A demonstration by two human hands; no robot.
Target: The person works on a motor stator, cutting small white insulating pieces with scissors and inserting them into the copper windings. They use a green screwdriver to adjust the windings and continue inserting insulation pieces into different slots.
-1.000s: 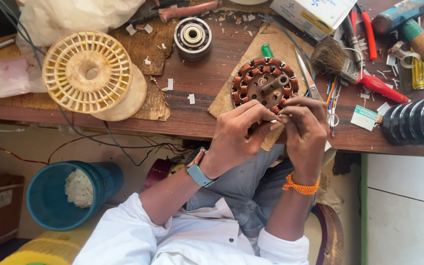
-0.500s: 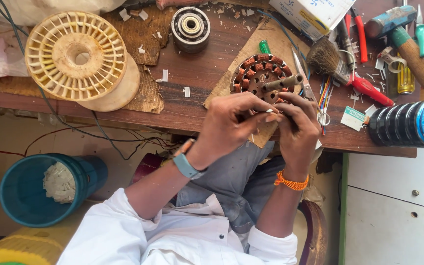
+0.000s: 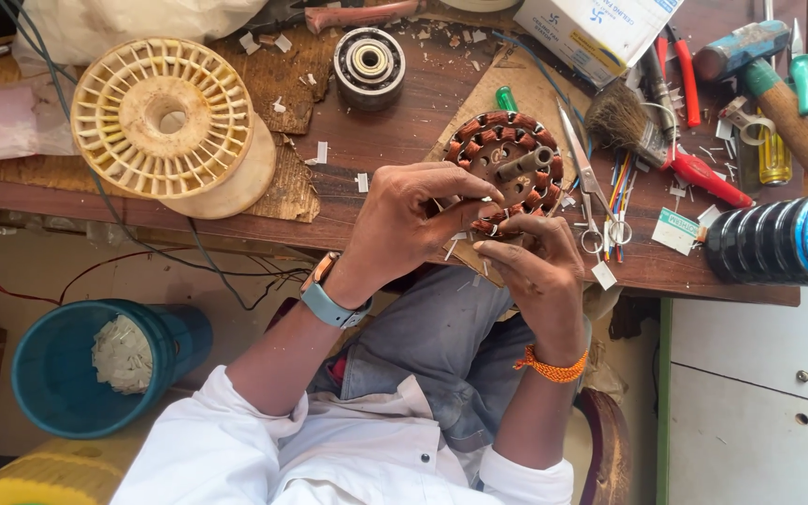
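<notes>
1. Since a second ago, I note both hands have stayed at the near rim of the wound stator [image 3: 507, 168], which lies on the bench [image 3: 376, 140].
2. Left hand [image 3: 413, 220]: grip pinched on a thin white slip at the coils.
3. Right hand [image 3: 535, 271]: fingers curled just below, touching the rim; whether it clasps anything I cannot tell.
4. Scissors [image 3: 586, 187] lie just right of both grips, untouched.
5. Judgement: same slot being worked, little progress between frames.

A worn wooden workbench [image 3: 376, 140] spans the far side, littered with paper scraps. Below its near edge, at left, a pale wall with trailing wires — and a blue bucket [image 3: 67, 383] on the floor. A white cabinet [image 3: 759, 402] stands at right.
</notes>
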